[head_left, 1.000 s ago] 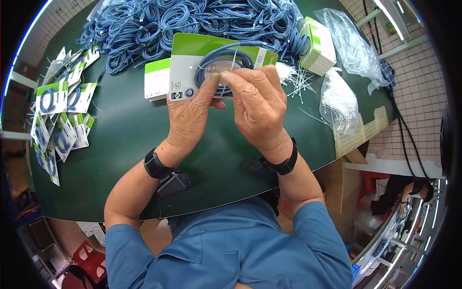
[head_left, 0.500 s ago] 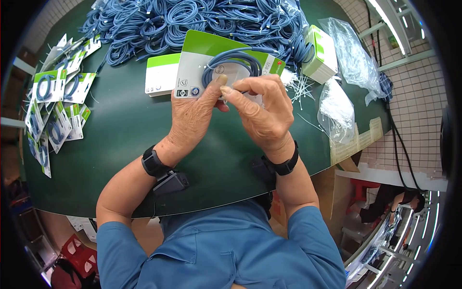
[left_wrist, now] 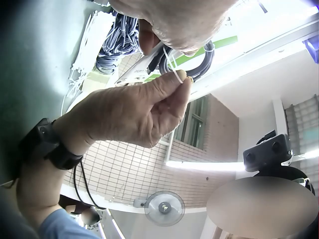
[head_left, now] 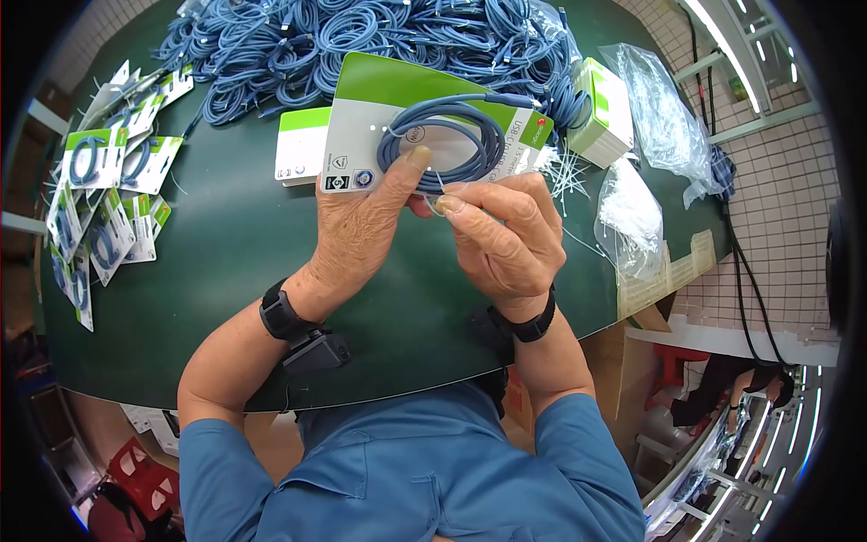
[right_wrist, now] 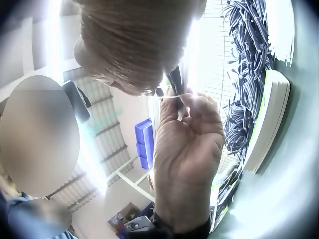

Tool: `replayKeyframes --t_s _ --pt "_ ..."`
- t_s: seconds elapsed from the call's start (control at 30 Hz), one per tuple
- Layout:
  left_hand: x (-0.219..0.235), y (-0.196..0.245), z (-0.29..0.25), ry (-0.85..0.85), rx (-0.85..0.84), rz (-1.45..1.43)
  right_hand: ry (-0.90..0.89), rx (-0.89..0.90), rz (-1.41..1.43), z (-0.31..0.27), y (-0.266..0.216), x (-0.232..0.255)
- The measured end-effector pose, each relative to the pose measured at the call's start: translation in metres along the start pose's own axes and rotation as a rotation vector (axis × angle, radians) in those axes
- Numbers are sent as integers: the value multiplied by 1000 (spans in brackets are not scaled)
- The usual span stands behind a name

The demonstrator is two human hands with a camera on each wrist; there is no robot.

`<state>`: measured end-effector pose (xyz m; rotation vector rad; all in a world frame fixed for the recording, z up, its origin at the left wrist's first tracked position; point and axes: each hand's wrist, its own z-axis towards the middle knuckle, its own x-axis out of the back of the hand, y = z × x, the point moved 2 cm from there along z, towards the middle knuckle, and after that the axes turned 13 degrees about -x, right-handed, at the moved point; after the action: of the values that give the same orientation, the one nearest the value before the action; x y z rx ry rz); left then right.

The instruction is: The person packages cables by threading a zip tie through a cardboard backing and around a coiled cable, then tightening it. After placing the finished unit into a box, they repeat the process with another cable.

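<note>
My left hand (head_left: 357, 217) grips a green and white printed card (head_left: 361, 126) over the table, its thumb pressing on the front. A blue USB cable (head_left: 492, 149) lies coiled against that card. At the coil's lower edge, my right hand (head_left: 513, 237) pinches a thin white cable tie (head_left: 433, 202) between thumb and forefinger. In the left wrist view the tie (left_wrist: 173, 67) runs from the pinching fingertips up towards the coil. The left fingers behind the card are mostly hidden in the head view.
A large heap of blue cables (head_left: 361, 36) covers the far side. Carded cables (head_left: 104, 221) lie at left. Behind the held card is a card stack (head_left: 298, 167); another stack (head_left: 607, 108) stands right, near loose ties (head_left: 564, 181), a bag of ties (head_left: 629, 217) and clear plastic (head_left: 668, 126).
My right hand has come off the coil's front, down and right to its lower edge, where it now pinches the tie. My left hand keeps its grip on the card.
</note>
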<state>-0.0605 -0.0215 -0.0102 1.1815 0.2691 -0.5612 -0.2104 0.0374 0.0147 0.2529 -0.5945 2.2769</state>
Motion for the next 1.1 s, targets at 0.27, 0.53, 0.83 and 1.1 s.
replayKeyframes --t_s 0.27,0.53,0.83,1.1 --pt "2 -1 0 -37 32 25 -30 -96 82 1 4 0" --pt "2 0 0 -41 36 6 -17 -108 66 1 8 -3" --pt "4 -6 -3 -74 43 8 -103 -259 73 1 7 -8" --pt "8 -12 -2 -79 64 49 -205 -188 -7 2 5 -8"
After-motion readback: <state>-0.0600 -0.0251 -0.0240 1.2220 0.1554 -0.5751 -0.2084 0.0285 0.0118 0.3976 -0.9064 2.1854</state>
